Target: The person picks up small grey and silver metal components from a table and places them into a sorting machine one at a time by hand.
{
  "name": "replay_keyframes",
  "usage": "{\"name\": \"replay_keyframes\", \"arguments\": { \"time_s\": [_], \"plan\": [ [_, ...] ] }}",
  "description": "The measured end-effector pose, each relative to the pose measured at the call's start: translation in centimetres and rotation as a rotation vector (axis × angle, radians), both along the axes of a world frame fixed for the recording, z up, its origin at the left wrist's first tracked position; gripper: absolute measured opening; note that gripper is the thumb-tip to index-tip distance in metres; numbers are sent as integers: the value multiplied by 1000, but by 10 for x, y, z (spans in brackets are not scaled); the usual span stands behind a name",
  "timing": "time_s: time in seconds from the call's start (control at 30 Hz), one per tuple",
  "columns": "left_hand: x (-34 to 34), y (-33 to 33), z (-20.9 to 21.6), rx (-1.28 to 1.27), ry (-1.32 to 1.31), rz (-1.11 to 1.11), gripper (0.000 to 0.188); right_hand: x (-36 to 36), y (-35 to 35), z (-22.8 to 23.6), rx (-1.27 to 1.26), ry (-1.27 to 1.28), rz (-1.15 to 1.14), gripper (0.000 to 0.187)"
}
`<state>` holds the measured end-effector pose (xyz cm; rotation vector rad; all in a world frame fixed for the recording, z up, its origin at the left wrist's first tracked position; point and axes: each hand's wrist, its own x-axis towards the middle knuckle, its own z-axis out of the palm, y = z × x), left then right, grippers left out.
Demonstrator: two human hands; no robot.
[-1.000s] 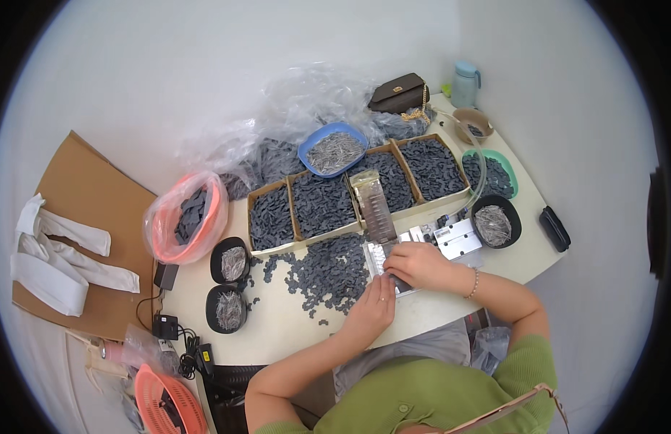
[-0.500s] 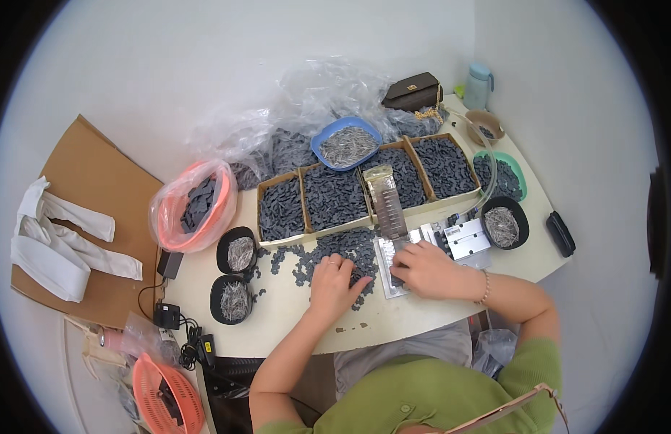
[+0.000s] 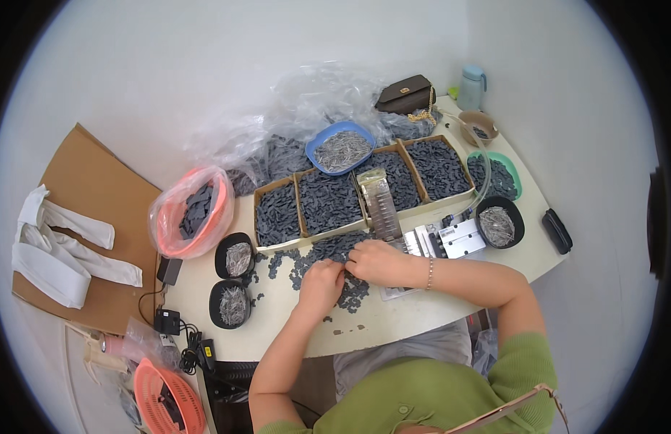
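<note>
My left hand and my right hand meet fingertip to fingertip above a loose pile of small dark grey parts on the table. Both are closed in a pinch; whatever sits between the fingers is too small and too covered to make out. Under my right forearm lies a metal fixture, partly hidden. Beside it stands a white and silver clamp block with a clear hose. A clear ribbed plastic tube leans behind my right hand.
Cardboard boxes full of grey parts line the back, with a blue tray of metal pins on top. Black bowls of pins stand left, another black bowl right. A pink basket and a green tray flank the boxes.
My right hand has left the metal fixture and moved left to my left hand. My left hand has closed and its fingertips now touch the right's. The view has shifted slightly.
</note>
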<state>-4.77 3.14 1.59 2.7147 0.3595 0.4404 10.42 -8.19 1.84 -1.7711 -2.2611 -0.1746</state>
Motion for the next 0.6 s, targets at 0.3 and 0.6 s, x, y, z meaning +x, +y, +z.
{"name": "replay_keyframes", "arguments": {
  "time_s": [0.3, 0.6],
  "plan": [
    [29, -43, -5, 39, -289, -189, 14, 46, -17, 10, 5, 554, -167, 10],
    [27, -71, -12, 400, -186, -302, 27, 44, -65, -3, 106, 256, -191, 12]
  ]
}}
